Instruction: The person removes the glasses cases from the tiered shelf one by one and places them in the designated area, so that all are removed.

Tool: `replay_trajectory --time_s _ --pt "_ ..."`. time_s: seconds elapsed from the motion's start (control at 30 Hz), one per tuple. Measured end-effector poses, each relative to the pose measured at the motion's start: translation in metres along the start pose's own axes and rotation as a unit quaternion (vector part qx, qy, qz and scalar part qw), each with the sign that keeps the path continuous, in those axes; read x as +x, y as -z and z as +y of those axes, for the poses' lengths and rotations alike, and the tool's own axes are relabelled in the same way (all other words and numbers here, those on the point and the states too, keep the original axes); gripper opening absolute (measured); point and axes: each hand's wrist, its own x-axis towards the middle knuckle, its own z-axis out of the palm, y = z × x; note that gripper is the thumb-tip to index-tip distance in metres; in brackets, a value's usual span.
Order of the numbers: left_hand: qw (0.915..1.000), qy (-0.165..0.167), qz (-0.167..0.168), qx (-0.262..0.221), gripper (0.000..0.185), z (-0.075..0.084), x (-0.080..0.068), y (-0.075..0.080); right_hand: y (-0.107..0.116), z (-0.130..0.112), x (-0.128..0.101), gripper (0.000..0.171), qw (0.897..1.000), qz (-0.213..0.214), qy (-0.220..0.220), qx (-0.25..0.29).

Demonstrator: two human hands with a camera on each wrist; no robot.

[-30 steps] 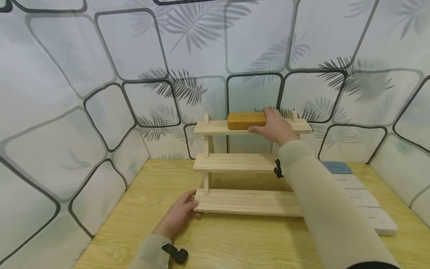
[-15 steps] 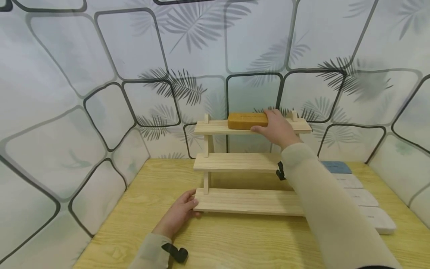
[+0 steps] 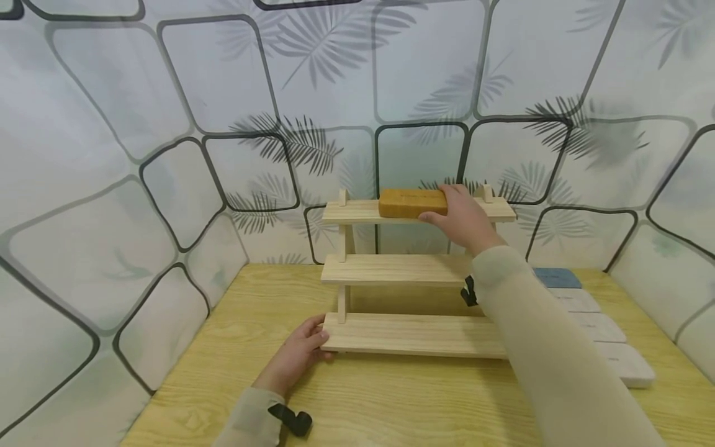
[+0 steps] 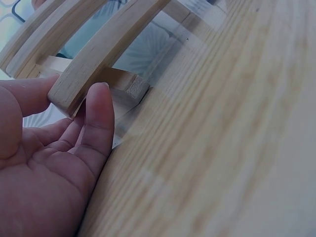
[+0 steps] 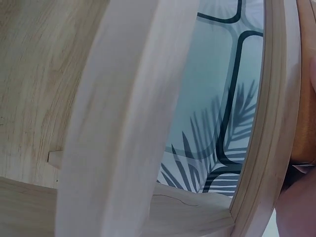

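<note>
Brown bar [image 3: 412, 203] is gripped at its right end by the right hand [image 3: 462, 217], fingers curled round it; bar sits on the top shelf of the wooden rack [image 3: 391, 270]. Rack's bottom-left corner is pinched by the left hand [image 3: 298, 352], thumb on top, fingers below. Rack stands on the table [image 3: 357, 403]. White and blue bars [image 3: 592, 326] are lined up just right of the rack.

Orange-brown rectangular soap bar [image 3: 412, 202], lying flat, top tier of wooden rack [image 3: 391, 270]

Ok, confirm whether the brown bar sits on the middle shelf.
No, the brown bar lies on the top shelf, with the right hand gripping its end.
</note>
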Motion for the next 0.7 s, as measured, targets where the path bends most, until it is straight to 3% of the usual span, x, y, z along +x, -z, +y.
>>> replay_trajectory --time_s 0.7 --pt "0.9999 -0.009 0.001 0.005 0.056 0.0 -0.002 -0.002 0.0 0.01 -0.015 0.093 0.999 0.023 0.04 0.003"
